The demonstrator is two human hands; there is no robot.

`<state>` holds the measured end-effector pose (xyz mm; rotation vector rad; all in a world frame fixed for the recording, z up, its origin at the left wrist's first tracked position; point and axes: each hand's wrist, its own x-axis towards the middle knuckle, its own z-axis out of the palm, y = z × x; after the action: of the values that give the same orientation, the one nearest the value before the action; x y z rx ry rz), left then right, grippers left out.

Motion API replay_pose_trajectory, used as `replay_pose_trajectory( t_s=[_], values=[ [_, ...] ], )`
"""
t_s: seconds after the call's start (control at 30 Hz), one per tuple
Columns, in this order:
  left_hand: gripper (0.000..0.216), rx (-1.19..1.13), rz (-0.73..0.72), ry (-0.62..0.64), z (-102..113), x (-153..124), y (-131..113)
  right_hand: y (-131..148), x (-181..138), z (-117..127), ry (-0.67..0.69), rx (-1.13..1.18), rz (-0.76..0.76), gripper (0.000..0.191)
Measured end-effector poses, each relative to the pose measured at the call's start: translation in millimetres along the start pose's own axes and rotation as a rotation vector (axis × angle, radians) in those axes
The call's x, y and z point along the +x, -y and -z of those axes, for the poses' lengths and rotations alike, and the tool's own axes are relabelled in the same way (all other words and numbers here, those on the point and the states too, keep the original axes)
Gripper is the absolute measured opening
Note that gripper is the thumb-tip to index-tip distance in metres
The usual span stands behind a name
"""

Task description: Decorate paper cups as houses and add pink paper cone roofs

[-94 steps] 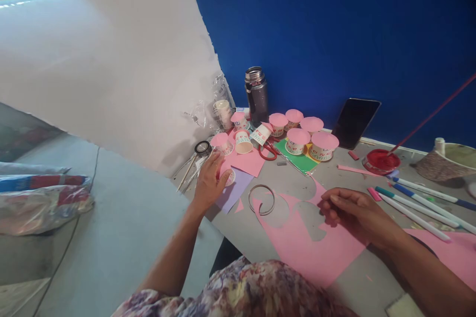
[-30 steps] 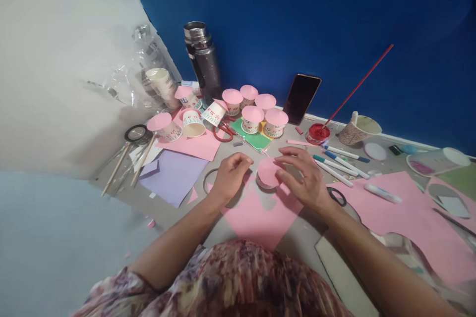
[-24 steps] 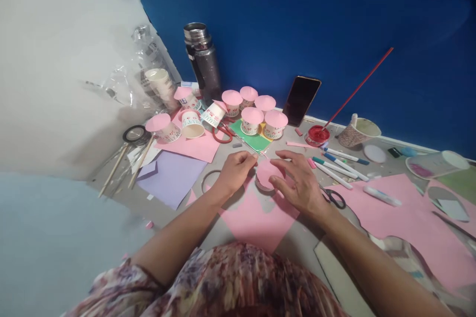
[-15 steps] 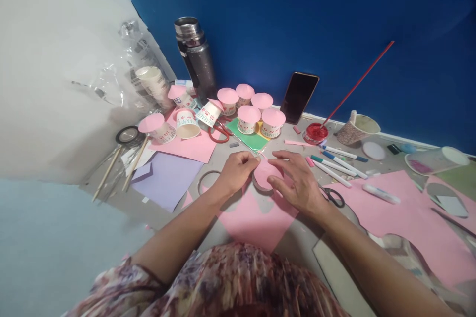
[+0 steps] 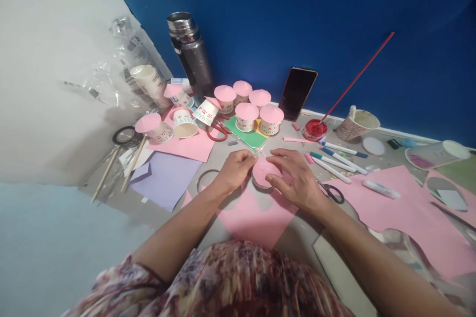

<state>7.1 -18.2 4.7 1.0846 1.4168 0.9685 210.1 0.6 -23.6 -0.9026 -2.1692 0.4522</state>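
A round pink paper circle (image 5: 265, 173) is between my hands, tilted slightly above the table. My left hand (image 5: 236, 171) is closed, thumb and forefinger pinched at its upper left edge. Curved around the right side is my right hand (image 5: 297, 178), thumb on the paper's face and bent fingers by the upper edge. What lies under the circle is hidden. Below both hands is a pink sheet with a jagged cut edge (image 5: 253, 223). Black-handled scissors (image 5: 336, 194) lie by my right wrist, and a ring (image 5: 204, 178) is partly covered by my left forearm.
Behind my hands stand several paper cups with pink cone tops (image 5: 246, 121), red-handled scissors (image 5: 217, 132), a flask (image 5: 191, 54) and a phone (image 5: 298, 93). Rightward are a red paint pot (image 5: 314, 130), markers (image 5: 338, 161) and cut pink paper (image 5: 405, 213). Purple paper (image 5: 167, 178) lies left.
The camera view has shifted slightly. Both hands keep nearly the same position at the pink paper circle, which now shows its face a little more flatly.
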Motion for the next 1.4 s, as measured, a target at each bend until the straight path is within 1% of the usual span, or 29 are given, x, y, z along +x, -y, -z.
replay_pose_trajectory(
  t_s=[0.1, 0.23, 0.43, 0.6, 0.87, 1.17, 1.4],
  values=[
    [0.035, 0.006, -0.008, -0.007, 0.2, 3.1, -5.0, -0.4, 0.1, -0.3, -0.005, 0.002, 0.013, 0.031],
    [0.036, 0.027, -0.011, 0.026, -0.4, 8.8, -9.3, -0.3, 0.2, -0.3, 0.001, 0.004, 0.002, 0.031],
    [0.037, 0.042, -0.016, 0.063, -1.2, 12.9, -7.8, -1.4, -0.1, -0.6, 0.015, 0.016, -0.005, 0.033],
    [0.039, 0.043, -0.016, 0.061, -2.0, 13.4, -7.0, -2.2, -0.3, -1.1, 0.026, 0.026, -0.027, 0.035],
    [0.042, 0.044, -0.009, 0.071, -2.1, 12.7, -7.5, -3.2, -0.5, -0.6, 0.031, 0.036, -0.010, 0.037],
    [0.044, -0.004, 0.017, 0.104, -1.9, 13.2, -5.6, -5.3, -0.3, -2.2, 0.025, 0.039, -0.019, 0.039],
    [0.043, -0.016, 0.028, 0.079, 5.9, 8.0, -5.8, -6.3, -1.1, -3.6, 0.016, 0.037, 0.003, 0.039]
  ],
)
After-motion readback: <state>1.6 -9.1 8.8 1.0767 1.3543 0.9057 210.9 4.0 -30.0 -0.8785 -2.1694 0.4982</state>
